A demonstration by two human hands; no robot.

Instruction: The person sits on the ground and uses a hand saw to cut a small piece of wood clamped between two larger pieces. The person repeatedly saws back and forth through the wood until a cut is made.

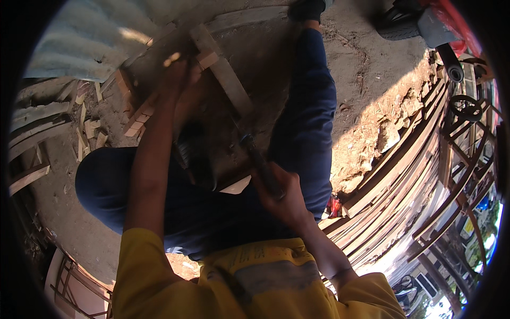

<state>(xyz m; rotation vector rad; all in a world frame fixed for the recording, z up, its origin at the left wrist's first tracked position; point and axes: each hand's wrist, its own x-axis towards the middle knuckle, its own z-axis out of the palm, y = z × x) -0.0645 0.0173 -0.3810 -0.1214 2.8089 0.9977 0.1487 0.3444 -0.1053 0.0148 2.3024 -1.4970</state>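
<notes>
My right hand [284, 194] is closed around the dark handle of a long, slim hand tool [257, 159]. Its thin far end points up and left toward a pale wooden board [228, 80]; the tip is too dim to tell its kind. My left hand [181, 77] reaches forward beside a small wooden block [207, 59] that lies against the board. Motion and shadow smear its fingers, so whether it grips the block cannot be made out. Below that hand lies a stack of short reddish wood pieces [141, 116].
Offcuts [87, 130] litter the ground at left, near a corrugated sheet [95, 42]. My stretched right leg [308, 95] borders the work. Long stacked planks [393, 186] run along the right, with a small red object [333, 206] beside them. A wheel [398, 26] stands at upper right.
</notes>
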